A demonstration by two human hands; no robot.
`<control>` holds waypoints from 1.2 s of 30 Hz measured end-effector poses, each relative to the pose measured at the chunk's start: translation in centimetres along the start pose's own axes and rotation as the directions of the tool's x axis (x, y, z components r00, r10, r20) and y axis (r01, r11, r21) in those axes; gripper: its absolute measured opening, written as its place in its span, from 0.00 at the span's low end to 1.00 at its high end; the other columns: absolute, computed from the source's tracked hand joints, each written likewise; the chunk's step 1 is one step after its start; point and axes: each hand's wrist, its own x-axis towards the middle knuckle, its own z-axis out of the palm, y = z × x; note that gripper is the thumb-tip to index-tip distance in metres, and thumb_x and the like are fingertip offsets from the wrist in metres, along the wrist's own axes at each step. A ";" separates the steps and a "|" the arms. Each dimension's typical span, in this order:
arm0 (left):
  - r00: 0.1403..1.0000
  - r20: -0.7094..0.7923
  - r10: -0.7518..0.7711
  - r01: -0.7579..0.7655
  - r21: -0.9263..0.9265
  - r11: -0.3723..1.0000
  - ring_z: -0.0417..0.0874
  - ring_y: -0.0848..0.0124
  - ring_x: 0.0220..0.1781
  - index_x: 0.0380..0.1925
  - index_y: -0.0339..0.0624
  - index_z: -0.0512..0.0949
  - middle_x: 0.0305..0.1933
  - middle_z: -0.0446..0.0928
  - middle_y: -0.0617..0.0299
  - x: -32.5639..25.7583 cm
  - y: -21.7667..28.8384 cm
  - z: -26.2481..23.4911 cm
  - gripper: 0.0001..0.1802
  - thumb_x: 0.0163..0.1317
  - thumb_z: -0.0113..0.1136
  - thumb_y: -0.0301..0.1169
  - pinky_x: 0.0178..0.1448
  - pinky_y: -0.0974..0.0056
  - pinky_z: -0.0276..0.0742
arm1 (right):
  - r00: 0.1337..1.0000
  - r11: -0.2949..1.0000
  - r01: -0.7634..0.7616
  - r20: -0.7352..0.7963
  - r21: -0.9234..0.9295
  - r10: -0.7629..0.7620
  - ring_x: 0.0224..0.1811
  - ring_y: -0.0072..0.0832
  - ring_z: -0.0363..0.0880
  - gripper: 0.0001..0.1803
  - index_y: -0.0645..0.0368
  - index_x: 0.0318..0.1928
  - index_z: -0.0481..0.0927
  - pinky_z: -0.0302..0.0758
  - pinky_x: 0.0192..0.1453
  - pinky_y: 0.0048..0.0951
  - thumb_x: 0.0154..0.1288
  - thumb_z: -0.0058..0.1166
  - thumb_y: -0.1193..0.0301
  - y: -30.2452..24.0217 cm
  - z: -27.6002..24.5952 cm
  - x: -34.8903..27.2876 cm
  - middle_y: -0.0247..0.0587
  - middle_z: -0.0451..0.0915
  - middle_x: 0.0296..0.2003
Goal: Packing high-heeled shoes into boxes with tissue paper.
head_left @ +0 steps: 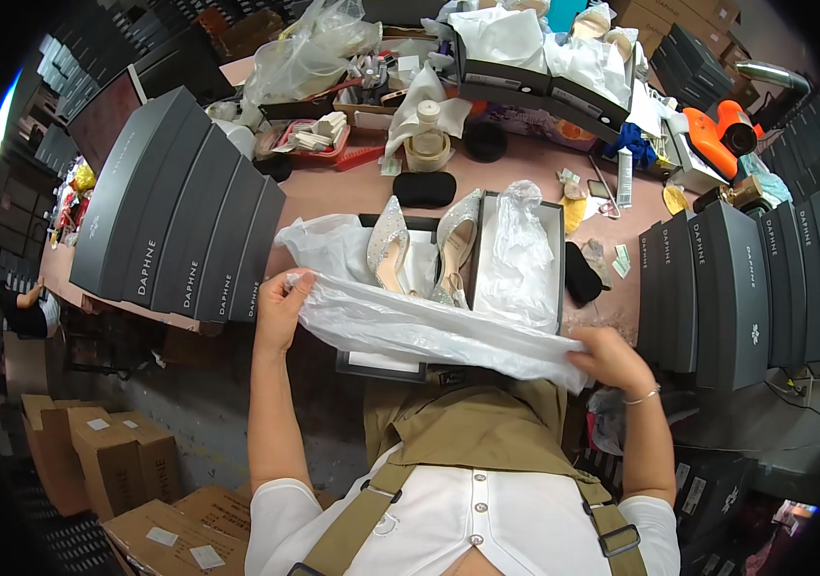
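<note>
A sheet of white tissue paper is stretched across the near side of an open dark shoe box. My left hand pinches its left end, and my right hand grips the right end. Beyond the paper, two glittery silver pointed shoes lie in the box on more white tissue. The heel ends of the shoes are partly covered by the sheet. Against the box's right side sits a dark-edged tray or lid with crumpled white paper in it.
Dark shoe boxes stand in rows at the left and right of the pink table. Behind are a bottle, black pads, a red basket, opened shoe boxes and an orange tool. Cartons stand on the floor.
</note>
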 end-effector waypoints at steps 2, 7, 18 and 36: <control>0.999 0.040 -0.033 0.033 0.012 0.999 0.74 0.83 0.31 0.37 0.32 0.81 0.31 0.79 0.69 0.3 -0.9 -0.2 0.12 0.63 0.63 0.32 0.36 0.75 0.70 | 0.970 0.902 -0.230 -0.163 -0.364 0.182 0.32 0.49 0.79 0.10 0.63 0.35 0.79 0.76 0.38 0.44 0.52 0.59 0.72 6.2 0.3 -1.9 0.52 0.80 0.27; 0.990 0.124 -0.068 0.066 0.026 0.998 0.73 0.83 0.31 0.37 0.32 0.81 0.31 0.78 0.69 -0.4 -0.6 1.5 0.11 0.63 0.63 0.32 0.37 0.75 0.69 | 0.843 0.951 0.235 -0.446 -0.199 -0.301 0.43 0.46 0.79 0.20 0.61 0.46 0.78 0.76 0.46 0.38 0.52 0.65 0.67 -3.4 -0.1 2.3 0.50 0.79 0.41; 0.982 -0.168 -0.092 0.060 -0.188 0.980 0.80 0.77 0.33 0.47 0.35 0.76 0.36 0.79 0.63 -1.3 -3.6 -0.9 0.15 0.65 0.59 0.34 0.38 0.74 0.77 | 0.943 0.945 0.326 -0.070 0.001 -0.325 0.32 0.54 0.75 0.10 0.64 0.29 0.75 0.71 0.36 0.45 0.59 0.56 0.69 -4.6 2.5 8.8 0.55 0.76 0.26; 0.655 0.750 -0.093 0.535 -0.374 0.757 0.84 0.60 0.35 0.64 0.30 0.57 0.52 0.75 0.45 -9.0 -0.4 6.3 0.52 0.59 0.46 0.68 0.38 0.60 0.82 | 0.861 0.832 0.264 -0.270 -0.487 -0.431 0.31 0.43 0.79 0.16 0.53 0.47 0.78 0.75 0.34 0.42 0.56 0.49 0.75 -9.0 1.4 8.4 0.44 0.77 0.26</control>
